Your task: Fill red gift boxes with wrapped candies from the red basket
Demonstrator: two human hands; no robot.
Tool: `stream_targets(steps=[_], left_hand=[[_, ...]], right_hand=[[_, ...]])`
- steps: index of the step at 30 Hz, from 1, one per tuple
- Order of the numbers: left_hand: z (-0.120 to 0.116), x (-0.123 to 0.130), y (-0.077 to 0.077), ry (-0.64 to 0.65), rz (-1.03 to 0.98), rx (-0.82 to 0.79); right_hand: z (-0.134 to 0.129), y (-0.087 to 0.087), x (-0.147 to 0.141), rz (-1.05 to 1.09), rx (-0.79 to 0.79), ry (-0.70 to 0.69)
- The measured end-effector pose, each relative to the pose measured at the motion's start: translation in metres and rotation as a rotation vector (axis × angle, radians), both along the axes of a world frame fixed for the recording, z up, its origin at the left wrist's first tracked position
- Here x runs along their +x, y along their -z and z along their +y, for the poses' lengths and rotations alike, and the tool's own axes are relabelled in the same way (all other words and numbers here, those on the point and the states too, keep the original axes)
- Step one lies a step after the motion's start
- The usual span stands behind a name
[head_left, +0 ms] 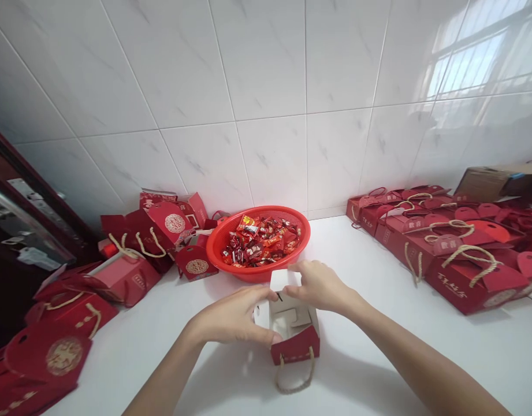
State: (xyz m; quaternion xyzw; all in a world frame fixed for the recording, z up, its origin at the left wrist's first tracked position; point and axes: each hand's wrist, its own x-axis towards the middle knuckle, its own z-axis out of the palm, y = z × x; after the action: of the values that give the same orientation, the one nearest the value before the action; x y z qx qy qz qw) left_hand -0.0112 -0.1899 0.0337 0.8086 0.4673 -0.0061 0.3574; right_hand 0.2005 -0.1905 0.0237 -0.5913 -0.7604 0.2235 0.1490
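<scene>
A small red gift box [297, 345] stands in front of me with its top open and its white inside showing. A beige rope handle [295, 390] hangs from its near side onto the white surface. My left hand [237, 318] grips the box's left side, thumb at the near corner and fingers at the far left. At the back, my right hand [317, 286] pinches the raised white flap. Just behind the box sits a red plastic basket [214, 245] holding many wrapped candies [261, 240].
Red gift boxes [131, 271] with rope handles are piled on the left. Rows of closed red boxes [443, 248] stand on the right, with a cardboard box [482, 184] behind them. A tiled wall [270, 75] rises behind the white tabletop [356, 358].
</scene>
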Motion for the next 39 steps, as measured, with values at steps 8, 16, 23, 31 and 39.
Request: stream_targets(steps=[8,16,23,31,39], left_hand=[[-0.003,0.008,0.004,-0.115,-0.087,0.279],[-0.023,0.025,-0.006,0.162,-0.244,0.467],[-0.029,0.028,-0.011,-0.016,-0.061,0.373],[-0.034,0.028,0.0,-0.106,0.055,0.453],[-0.033,0.032,0.0,-0.156,0.02,0.424]], right_hand=[[0.003,0.004,0.0,-0.025,-0.011,0.003],[-0.004,0.0,-0.005,-0.121,-0.001,-0.021],[-0.009,-0.005,-0.004,-0.103,0.0,-0.012],[-0.011,-0.008,0.003,-0.113,-0.016,-0.088],[-0.012,-0.014,0.012,-0.11,-0.049,-0.174]])
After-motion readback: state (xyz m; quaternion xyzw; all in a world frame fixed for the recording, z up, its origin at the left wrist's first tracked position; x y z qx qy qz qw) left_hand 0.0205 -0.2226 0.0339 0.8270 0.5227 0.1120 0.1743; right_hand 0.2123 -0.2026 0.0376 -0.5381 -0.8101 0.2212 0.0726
